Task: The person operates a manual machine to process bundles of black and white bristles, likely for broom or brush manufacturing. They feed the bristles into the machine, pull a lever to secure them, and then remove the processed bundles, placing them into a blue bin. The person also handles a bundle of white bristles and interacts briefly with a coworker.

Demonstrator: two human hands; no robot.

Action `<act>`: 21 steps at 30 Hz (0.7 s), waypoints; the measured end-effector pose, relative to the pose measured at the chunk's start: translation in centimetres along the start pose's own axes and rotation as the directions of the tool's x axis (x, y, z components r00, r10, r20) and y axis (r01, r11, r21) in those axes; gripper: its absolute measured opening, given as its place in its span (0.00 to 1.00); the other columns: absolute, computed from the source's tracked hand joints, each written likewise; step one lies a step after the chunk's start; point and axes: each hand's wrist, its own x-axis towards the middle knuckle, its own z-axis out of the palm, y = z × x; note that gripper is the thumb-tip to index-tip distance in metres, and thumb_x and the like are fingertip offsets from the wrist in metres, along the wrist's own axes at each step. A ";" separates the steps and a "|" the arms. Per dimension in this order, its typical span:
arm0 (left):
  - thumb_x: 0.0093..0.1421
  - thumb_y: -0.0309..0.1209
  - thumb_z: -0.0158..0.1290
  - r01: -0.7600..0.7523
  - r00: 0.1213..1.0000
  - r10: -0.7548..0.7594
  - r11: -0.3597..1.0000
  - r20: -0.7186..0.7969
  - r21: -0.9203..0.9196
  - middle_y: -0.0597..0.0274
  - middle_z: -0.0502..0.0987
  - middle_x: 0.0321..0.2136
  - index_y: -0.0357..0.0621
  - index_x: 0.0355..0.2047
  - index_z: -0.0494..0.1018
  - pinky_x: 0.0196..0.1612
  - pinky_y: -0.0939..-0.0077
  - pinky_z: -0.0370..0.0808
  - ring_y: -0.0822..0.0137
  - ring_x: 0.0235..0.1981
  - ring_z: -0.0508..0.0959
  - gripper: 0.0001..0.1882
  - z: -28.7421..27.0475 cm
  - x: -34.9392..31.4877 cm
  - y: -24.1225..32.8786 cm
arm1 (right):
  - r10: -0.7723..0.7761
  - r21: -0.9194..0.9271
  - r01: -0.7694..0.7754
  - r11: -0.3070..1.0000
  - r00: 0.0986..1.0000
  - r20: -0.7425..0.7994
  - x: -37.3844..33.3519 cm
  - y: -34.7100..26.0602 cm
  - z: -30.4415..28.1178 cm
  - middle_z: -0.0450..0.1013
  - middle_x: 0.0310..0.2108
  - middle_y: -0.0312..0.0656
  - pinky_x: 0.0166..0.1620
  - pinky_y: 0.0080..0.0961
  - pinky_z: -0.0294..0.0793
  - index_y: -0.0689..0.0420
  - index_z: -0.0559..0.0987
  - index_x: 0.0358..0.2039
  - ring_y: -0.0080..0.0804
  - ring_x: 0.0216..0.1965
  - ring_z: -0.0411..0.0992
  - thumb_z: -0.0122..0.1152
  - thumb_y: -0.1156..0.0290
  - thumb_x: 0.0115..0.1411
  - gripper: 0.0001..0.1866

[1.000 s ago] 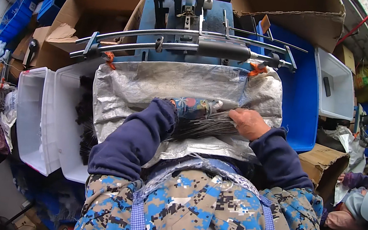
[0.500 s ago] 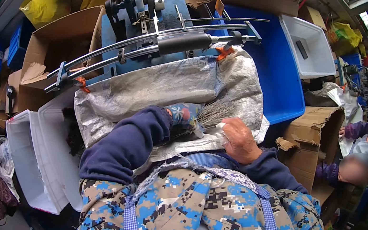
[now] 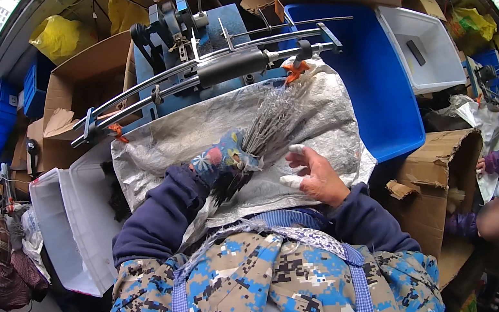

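Observation:
My left hand (image 3: 218, 156), in a floral glove, is closed around a bundle of thin grey wire stems (image 3: 270, 120). The stems fan out away from me, and dark bristly ends show below the glove. My right hand (image 3: 319, 179) is just to the right, apart from the bundle. White wrapping covers its thumb and a fingertip, and its fingers are spread with nothing between them. Beneath both hands lies a silvery-white woven sheet (image 3: 166, 143), draped from a metal-railed machine (image 3: 234, 68) and fixed with orange ties.
A blue bin (image 3: 391, 129) and a white tub (image 3: 448, 73) stand at the far right, above a torn cardboard box (image 3: 434, 162). White plastic tubs (image 3: 79, 220) sit at the left, below an open carton (image 3: 79, 80). Other people are at both sides.
My left hand has moved slightly left and tilted the bundle more upright, with its dark ends now showing. My right hand has drawn off the stems and spread its fingers.

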 end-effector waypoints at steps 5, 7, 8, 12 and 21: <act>0.39 0.27 0.62 -0.410 0.865 0.373 0.911 -0.334 -0.042 0.63 0.74 0.38 0.40 0.46 0.66 0.39 0.80 0.70 0.74 0.36 0.73 0.31 -2.9 -2.7 3.2 | -0.471 0.404 0.446 0.798 0.881 -0.042 6.9 -9.3 4.2 0.65 0.45 0.42 0.50 0.29 0.64 0.61 0.58 0.51 0.29 0.48 0.63 0.68 0.72 0.43 0.37; 0.44 0.29 0.58 -0.469 0.772 0.349 0.877 -0.531 -0.107 0.60 0.72 0.41 0.40 0.50 0.61 0.43 0.76 0.70 0.70 0.40 0.72 0.32 -3.3 -4.3 3.3 | -0.488 0.656 0.363 0.661 0.873 0.009 7.3 -14.1 5.7 0.65 0.44 0.43 0.50 0.25 0.64 0.63 0.58 0.48 0.27 0.45 0.65 0.70 0.71 0.41 0.37; 0.47 0.30 0.56 -0.477 0.732 0.282 0.862 -0.620 -0.171 0.59 0.71 0.42 0.39 0.51 0.61 0.44 0.74 0.70 0.68 0.42 0.72 0.30 -2.8 -5.1 4.0 | -0.569 0.583 0.458 0.671 0.822 0.009 7.5 -15.3 6.0 0.64 0.44 0.44 0.50 0.24 0.65 0.63 0.56 0.50 0.27 0.46 0.65 0.70 0.72 0.41 0.39; 0.51 0.34 0.53 -0.244 0.507 0.582 0.805 -0.636 0.542 0.57 0.67 0.47 0.40 0.52 0.58 0.50 0.73 0.66 0.65 0.47 0.69 0.29 -4.6 -4.6 1.1 | -0.714 0.197 0.700 0.686 0.701 -0.006 11.2 -15.5 7.8 0.65 0.45 0.46 0.50 0.23 0.64 0.65 0.55 0.52 0.31 0.45 0.65 0.71 0.68 0.39 0.44; 0.62 0.34 0.39 -0.778 0.602 0.144 0.327 -0.786 -0.536 0.61 0.63 0.49 0.45 0.53 0.55 0.52 0.70 0.62 0.65 0.49 0.66 0.20 -6.8 4.0 -6.6 | -0.586 0.298 0.577 0.760 0.807 -0.067 13.8 -15.0 9.5 0.66 0.42 0.43 0.48 0.20 0.65 0.64 0.59 0.51 0.24 0.43 0.66 0.68 0.73 0.40 0.38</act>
